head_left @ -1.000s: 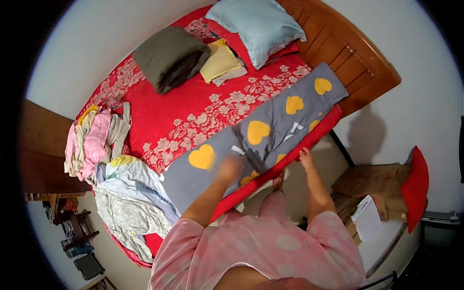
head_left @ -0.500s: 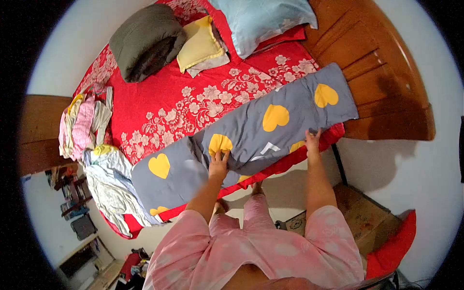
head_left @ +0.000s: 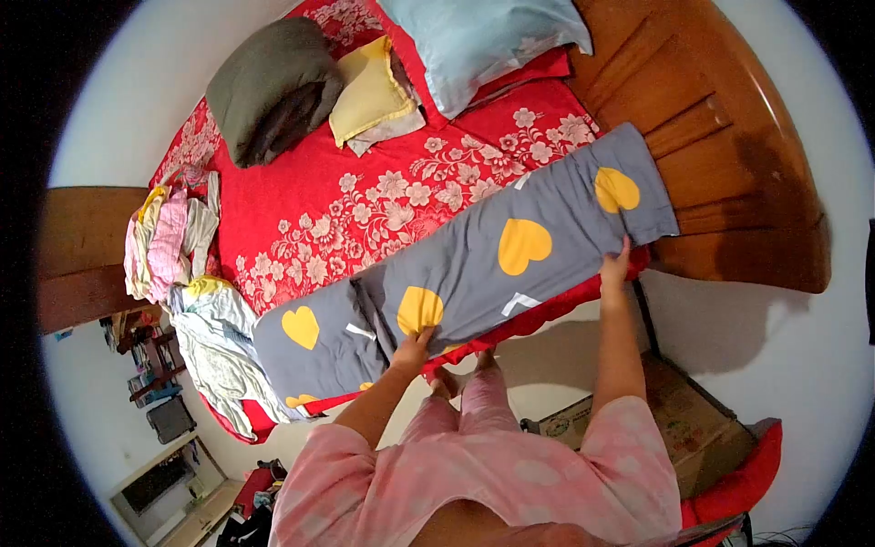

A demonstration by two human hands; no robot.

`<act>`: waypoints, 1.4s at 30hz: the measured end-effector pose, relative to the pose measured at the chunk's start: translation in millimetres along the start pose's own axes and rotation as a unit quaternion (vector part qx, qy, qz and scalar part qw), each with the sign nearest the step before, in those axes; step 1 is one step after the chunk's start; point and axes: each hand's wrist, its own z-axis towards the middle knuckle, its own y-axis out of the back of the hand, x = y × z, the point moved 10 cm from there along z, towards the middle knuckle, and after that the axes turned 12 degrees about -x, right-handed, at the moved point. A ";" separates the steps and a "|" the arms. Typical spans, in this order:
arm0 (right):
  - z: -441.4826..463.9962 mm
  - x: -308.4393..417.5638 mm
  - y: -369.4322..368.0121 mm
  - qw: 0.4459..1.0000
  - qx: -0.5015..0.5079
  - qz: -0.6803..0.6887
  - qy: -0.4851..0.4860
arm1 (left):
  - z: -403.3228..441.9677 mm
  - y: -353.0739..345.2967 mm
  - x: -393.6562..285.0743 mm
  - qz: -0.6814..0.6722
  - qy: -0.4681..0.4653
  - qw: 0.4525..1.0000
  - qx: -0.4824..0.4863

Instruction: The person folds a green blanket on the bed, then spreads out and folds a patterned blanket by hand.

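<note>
A grey quilt (head_left: 465, 246) with yellow hearts and white marks lies folded into a long strip along the near edge of the bed. My left hand (head_left: 413, 350) grips its near edge, just below a middle heart. Further right, my right hand (head_left: 616, 266) has hold of the same edge close to the quilt's right end, with a finger over the top. A crease runs across the strip left of my left hand. Beneath the quilt is a red bedsheet (head_left: 273, 201) with pale flowers.
A rolled dark-green blanket (head_left: 260, 96), a yellow pillow (head_left: 369, 96) and a light-blue pillow (head_left: 483, 46) lie at the far side. Rumpled clothes (head_left: 214, 342) are heaped at the left. A wooden headboard (head_left: 729, 164) stands right, with a cardboard box (head_left: 674, 410) below.
My left hand has moved from the quilt's top down to its near edge. My right hand has shifted slightly right along the edge. The quilt's front looks straighter, with another white mark showing.
</note>
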 end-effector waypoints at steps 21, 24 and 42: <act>132.6 -51.2 31.5 0.952 -0.067 0.094 -0.285 | 37.3 -7.5 -22.3 -0.003 -0.036 0.998 0.051; 122.4 -36.8 43.5 0.961 -0.076 0.053 -0.259 | 42.5 -9.7 -20.3 -0.017 -0.055 0.998 0.029; -269.4 226.9 -41.2 0.817 0.229 -0.114 0.517 | 38.7 228.5 -215.2 -0.567 0.048 0.817 -0.093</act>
